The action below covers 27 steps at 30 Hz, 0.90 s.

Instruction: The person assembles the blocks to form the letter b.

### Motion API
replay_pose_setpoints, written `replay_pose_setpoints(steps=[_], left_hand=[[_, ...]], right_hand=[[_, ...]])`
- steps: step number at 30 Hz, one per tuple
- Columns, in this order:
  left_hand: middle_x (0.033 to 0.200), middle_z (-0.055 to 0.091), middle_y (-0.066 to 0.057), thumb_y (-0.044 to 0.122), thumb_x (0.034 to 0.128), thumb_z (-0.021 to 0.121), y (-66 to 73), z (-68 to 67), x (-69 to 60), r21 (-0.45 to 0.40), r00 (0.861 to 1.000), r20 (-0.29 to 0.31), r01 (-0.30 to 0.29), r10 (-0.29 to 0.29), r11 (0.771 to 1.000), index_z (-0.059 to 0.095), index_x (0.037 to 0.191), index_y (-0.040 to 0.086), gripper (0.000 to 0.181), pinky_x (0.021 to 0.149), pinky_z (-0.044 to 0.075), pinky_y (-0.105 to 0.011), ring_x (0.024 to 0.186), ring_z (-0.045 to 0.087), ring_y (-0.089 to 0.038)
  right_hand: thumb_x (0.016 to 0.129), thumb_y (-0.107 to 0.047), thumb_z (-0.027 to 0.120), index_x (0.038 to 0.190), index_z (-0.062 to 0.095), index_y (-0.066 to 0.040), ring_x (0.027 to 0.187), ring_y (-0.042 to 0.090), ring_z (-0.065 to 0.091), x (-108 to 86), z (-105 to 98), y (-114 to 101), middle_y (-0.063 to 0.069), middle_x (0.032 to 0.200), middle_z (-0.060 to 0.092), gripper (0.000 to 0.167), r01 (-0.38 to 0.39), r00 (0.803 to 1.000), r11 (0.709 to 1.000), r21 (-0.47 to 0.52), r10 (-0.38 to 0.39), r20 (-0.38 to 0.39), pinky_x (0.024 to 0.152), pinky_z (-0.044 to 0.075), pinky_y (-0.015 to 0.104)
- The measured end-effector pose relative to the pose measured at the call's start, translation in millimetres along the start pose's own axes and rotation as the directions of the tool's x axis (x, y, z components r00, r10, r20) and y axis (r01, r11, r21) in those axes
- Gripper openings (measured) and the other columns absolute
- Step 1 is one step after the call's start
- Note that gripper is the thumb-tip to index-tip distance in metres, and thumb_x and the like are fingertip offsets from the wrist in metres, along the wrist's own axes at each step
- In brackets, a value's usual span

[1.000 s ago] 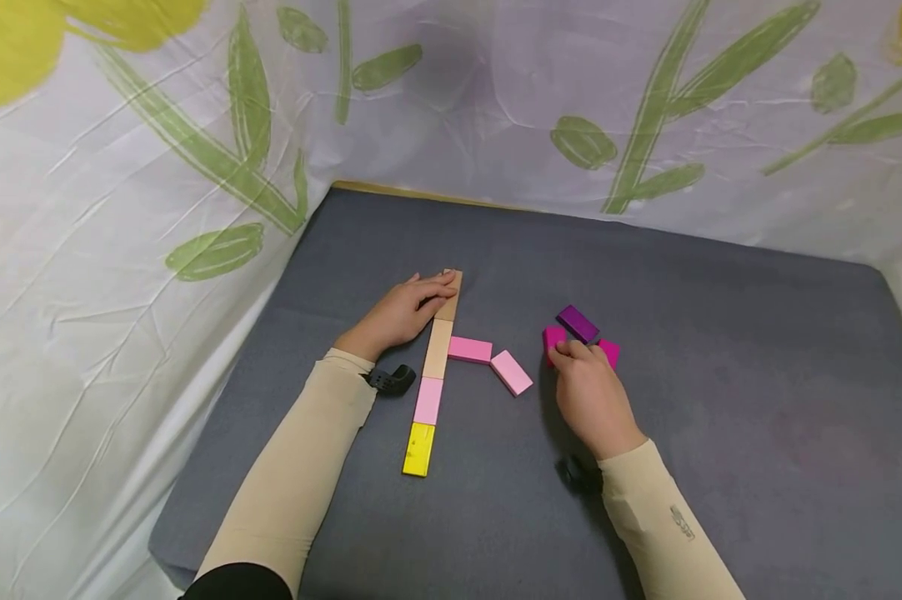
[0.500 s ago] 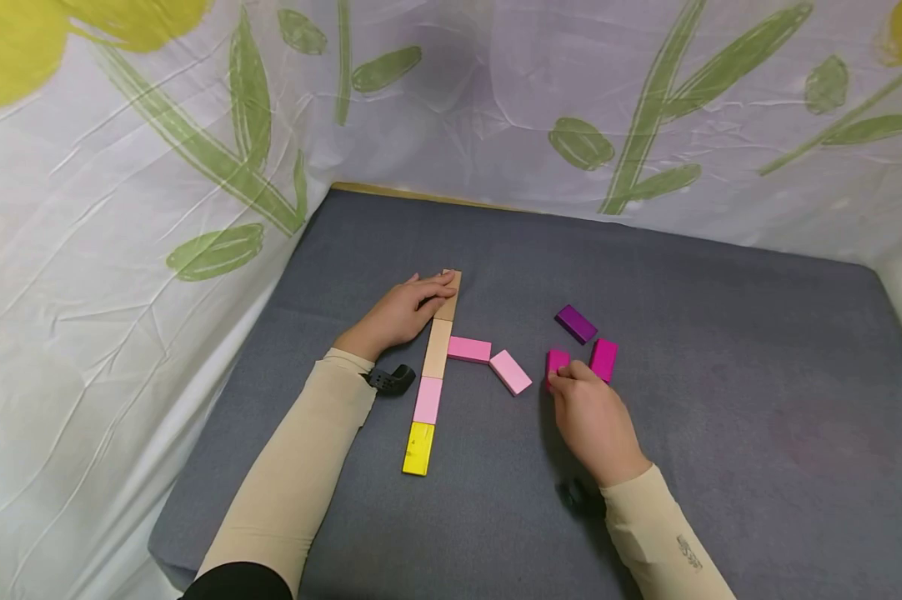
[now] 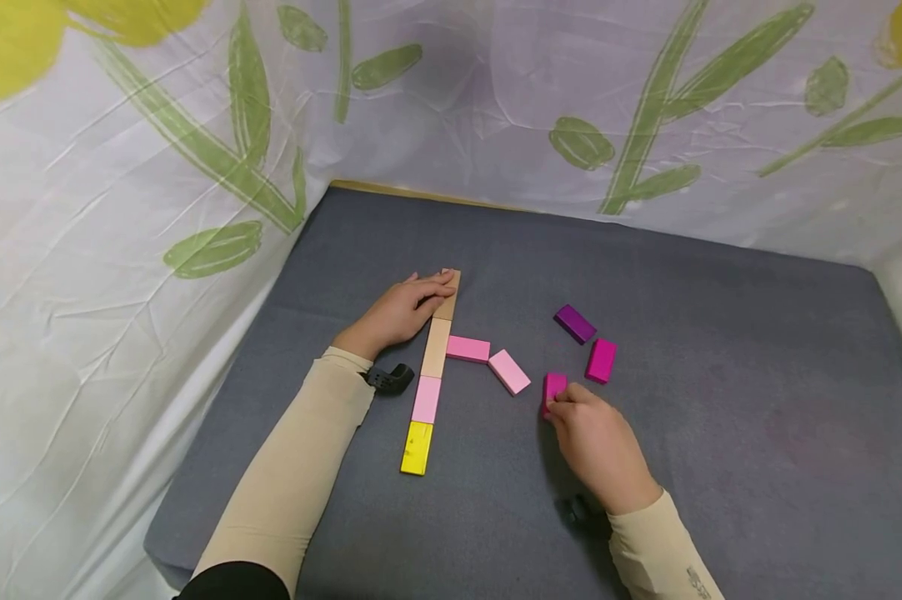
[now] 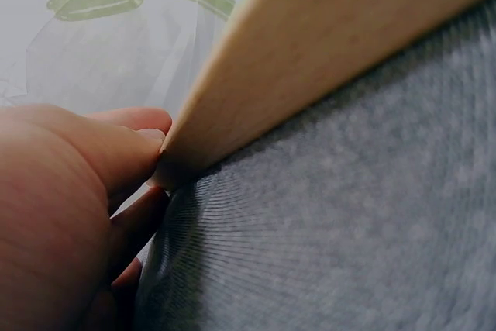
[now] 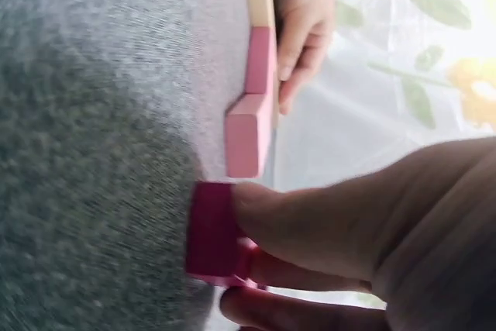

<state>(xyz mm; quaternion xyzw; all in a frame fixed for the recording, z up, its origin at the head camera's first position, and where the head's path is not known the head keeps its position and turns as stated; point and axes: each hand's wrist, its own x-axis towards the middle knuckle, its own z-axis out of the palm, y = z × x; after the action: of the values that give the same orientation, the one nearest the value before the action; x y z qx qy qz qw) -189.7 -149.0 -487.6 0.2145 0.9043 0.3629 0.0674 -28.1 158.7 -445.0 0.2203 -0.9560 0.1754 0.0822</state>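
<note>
One magenta rectangular block [image 3: 554, 385], apparently painted wood: held about midway between the left and right edges of the dark grey cloth-covered surface [image 3: 729, 350]; whether it is fully set down cannot be told.
Right hand [image 3: 599, 442]: the magenta block is pinched between thumb and fingers.
Left hand [image 3: 397, 310]: its fingers are laid nearly straight against a tan wooden block [image 3: 448, 307], with nothing lifted.
Handling: the magenta block is judged light, stiff and hard, not fragile, perhaps slightly slippery where the finish is smooth.
Best hold: the two long sides near mid-length, it is judged, leaving both ends exposed.
Long axis: pointed roughly from the far edge of the surface towards the near edge, much like the straight row headed by the tan block and ended by a glossy yellow rectangular block [image 3: 417, 448].
Pale pink rectangular block [image 3: 508, 372]: set aslant, one end aimed at the surface's near-right corner; a small gap is left between it and the magenta block.
Dark purple rectangular block [image 3: 574, 323]: also slanted, placed nearer the far edge, untouched by either hand.
</note>
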Motion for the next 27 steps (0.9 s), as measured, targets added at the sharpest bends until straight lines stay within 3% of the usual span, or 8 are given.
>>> replay_pose_setpoints(steps=[7,18,27], left_hand=[[0.164,0.045,0.000,0.016,0.1105,0.056,1.4,-1.4,1.5,0.004,1.000,0.008,0.006,-0.006,1.000,0.063,0.147,0.008,0.038,0.134,0.013,-0.038,0.154,0.040,-0.018],[0.164,0.045,0.000,0.017,0.1109,0.055,-3.7,2.1,1.1,0.006,1.000,0.001,0.005,-0.005,1.000,0.063,0.147,0.009,0.038,0.134,0.014,-0.037,0.153,0.040,-0.017],[0.165,0.044,0.002,0.018,0.1111,0.055,-4.0,3.1,2.3,0.020,1.000,0.004,0.024,-0.024,1.000,0.062,0.148,0.010,0.038,0.134,0.013,-0.037,0.154,0.038,-0.016]], right_hand=[[0.082,0.000,0.088,0.093,0.083,-0.002,0.062,0.012,0.048,-0.5,-5.0,0.5,0.001,0.075,0.057,0.012,0.080,0.996,0.996,-0.027,-0.079,0.052,0.054,0.052,0.031],[0.082,-0.004,0.089,0.089,0.082,-0.009,0.061,0.009,0.047,-5.2,-4.3,-4.3,-0.004,0.075,0.053,0.011,0.158,0.986,0.987,-0.027,-0.156,0.051,0.051,0.049,0.028],[0.078,-0.004,0.092,0.092,0.083,-0.008,0.067,0.012,0.056,-7.8,1.2,-10.0,-0.003,0.079,0.060,0.017,0.198,0.980,0.979,-0.041,-0.196,0.038,0.058,0.057,0.032]])
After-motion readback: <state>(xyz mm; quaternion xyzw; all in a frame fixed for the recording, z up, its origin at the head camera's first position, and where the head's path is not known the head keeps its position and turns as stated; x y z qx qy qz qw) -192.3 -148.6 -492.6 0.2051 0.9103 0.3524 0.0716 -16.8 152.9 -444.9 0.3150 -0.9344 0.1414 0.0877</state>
